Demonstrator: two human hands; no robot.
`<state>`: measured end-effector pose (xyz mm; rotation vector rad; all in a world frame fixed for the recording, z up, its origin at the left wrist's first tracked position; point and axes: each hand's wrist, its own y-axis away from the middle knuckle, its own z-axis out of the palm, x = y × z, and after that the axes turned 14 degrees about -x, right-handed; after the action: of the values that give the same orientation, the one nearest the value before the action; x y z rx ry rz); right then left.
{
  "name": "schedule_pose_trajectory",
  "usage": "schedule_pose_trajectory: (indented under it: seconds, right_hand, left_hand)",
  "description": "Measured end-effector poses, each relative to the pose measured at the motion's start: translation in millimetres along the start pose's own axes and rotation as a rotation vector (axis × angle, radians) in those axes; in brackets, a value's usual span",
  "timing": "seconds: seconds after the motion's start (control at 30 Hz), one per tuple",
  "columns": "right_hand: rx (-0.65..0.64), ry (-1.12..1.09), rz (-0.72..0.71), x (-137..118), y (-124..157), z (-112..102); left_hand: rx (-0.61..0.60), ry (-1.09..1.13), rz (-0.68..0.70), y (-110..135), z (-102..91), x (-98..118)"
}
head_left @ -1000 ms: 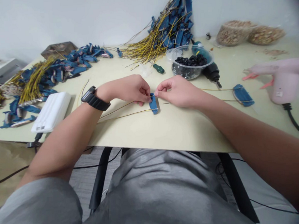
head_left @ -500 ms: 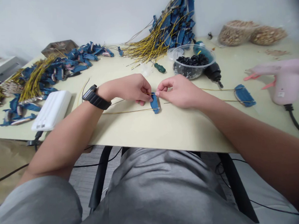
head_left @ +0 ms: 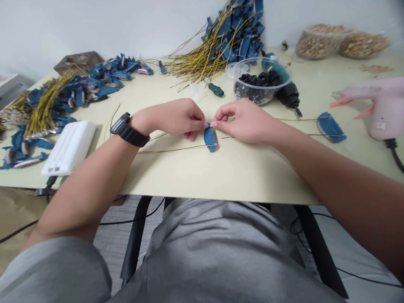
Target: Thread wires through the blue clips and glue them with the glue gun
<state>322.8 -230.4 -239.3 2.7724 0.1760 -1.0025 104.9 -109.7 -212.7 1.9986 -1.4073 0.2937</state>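
Both hands meet in tight pinches over a small blue strip (head_left: 210,139), which lies flat on the pale board at the middle of the table. The left hand (head_left: 177,121) and right hand (head_left: 241,121) close their fingertips on its top end, almost touching each other. Thin yellow wire (head_left: 174,149) runs out to both sides, and the pinch seems placed to keep wire and strip lined up (how the wire joins the strip is too small to tell).

A black watch (head_left: 126,131) sits on the left wrist. A white power bank (head_left: 68,148) lies at 9 o'clock, with bundles of wired blue strips (head_left: 49,104) behind it and another bundle (head_left: 222,39) against the wall at 12. A bowl of black beads (head_left: 259,85) sits at 1 o'clock, beside a green-handled screwdriver (head_left: 215,89). A second blue strip (head_left: 330,127) lies at 3 o'clock, near a pink glue gun (head_left: 389,106). Bags of brown chips (head_left: 341,42) rest at 2 o'clock.
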Motion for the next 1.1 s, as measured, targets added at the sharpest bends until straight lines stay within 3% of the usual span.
schedule_pose_trajectory:
  seconds: [0.57,0.87,1.1]
  right_hand:
    - [-0.009,-0.115,0.089,-21.8,10.9,-3.7]
    - [-0.049,-0.139,0.072,-13.8,9.4,-6.0]
    - [-0.1,-0.153,0.14,-18.8,13.5,-9.5]
  left_hand:
    - [0.018,-0.052,0.061,-1.4,1.1,-6.9]
    - [0.005,-0.036,0.014,-0.6,1.5,-1.2]
    - [-0.004,-0.041,-0.061,0.5,2.4,3.4]
